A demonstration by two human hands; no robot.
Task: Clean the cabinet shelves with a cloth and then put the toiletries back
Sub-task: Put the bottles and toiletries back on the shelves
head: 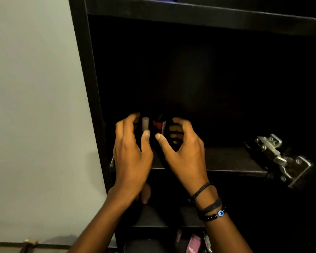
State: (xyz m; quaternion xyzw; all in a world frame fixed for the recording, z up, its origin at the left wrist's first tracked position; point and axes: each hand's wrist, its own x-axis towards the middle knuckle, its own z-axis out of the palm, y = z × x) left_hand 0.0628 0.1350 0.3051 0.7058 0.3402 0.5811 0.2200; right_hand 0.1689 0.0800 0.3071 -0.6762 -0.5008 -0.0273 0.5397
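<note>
The right hand (184, 152) has three bands at its wrist: a thin braided black cord (201, 190) nearest the hand, a flat dark band (212, 205) below it, and a black bead bracelet (208, 217) carrying one round blue eye bead (220, 213). The left hand (131, 154) and both forearms are bare, and the thumbnails are short and plain.

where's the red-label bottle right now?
Head view: the red-label bottle stands at the left end of the shelf, between the left hand and right hand, just right of a pale tube.
</note>
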